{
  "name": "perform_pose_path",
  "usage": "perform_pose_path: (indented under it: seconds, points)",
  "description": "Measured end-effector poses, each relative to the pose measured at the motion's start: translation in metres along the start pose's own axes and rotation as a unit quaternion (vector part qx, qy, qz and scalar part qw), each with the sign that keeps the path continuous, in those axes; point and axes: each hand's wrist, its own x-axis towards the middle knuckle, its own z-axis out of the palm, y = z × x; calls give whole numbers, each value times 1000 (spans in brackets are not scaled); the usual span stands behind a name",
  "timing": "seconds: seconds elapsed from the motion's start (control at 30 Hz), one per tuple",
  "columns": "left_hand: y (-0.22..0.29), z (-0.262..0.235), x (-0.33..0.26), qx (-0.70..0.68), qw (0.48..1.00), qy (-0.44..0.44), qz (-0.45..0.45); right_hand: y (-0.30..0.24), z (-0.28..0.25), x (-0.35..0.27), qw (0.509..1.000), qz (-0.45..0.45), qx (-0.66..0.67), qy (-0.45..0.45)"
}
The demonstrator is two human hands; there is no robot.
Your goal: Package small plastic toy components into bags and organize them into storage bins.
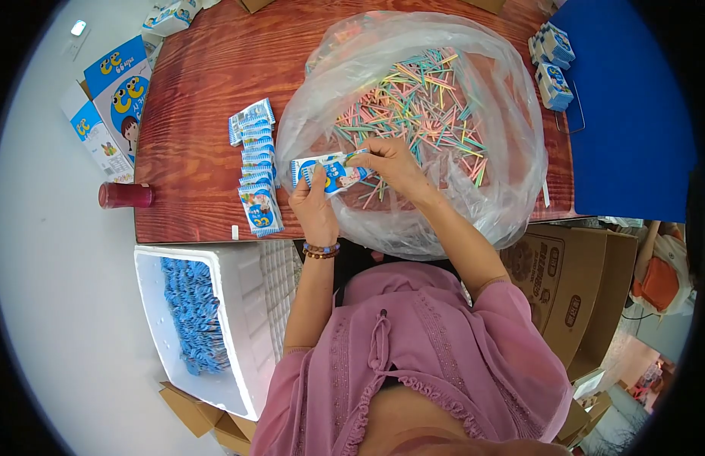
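Note:
A small blue-and-white packet [342,176] is held level over the near left part of a big clear plastic bag [512,114]. My left hand [314,209] pinches its left end, thumb on top. Fingers of my right hand [394,166] are closed on the packet's right end. Whether a stick is also between those fingers is too small to tell. Inside the spread bag lies a loose heap of thin pink, green and yellow sticks [421,99]. Left of the bag, several similar packets [259,205] overlap in a row on the red-brown wooden table [200,83].
A white foam box [242,304] filled with blue packets [193,311] stands below the table's left front. A red-filled jar [126,195] is at the left edge. Packet bundles [554,83] sit at the right, beside a blue surface [626,114]. A cardboard box [557,289] stands front right.

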Motion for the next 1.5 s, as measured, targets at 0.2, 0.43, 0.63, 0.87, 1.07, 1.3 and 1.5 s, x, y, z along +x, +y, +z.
perform_pose_path:
  seconds: [0.2, 0.43, 0.63, 0.87, 1.07, 1.3, 1.5]
  points:
    - [1, -1, 2, -55, 998, 1, -39, -1, -16, -1, 987, -80, 137, 11]
    - [-4, 0, 1, -81, 994, -24, -74, 2, -9, -9, 938, -282, -185, -75]
    - [-6, -14, -2, -81, 993, -19, -85, 0, -54, -4, 993, -58, 13, -97]
    - [1, -19, -3, -85, 992, -50, -74, 10, -127, 30, 872, 94, -452, 163]
    - [-2, -24, -2, -95, 992, -31, -79, 4, -105, 39, 815, 205, -523, 143]
    - [2, -34, 1, -96, 992, -32, -79, 10, -100, 45, 810, 27, -549, 203]
    - [0, -29, 0, -98, 992, -16, -84, -5, -60, 77, 746, 69, -652, 118]
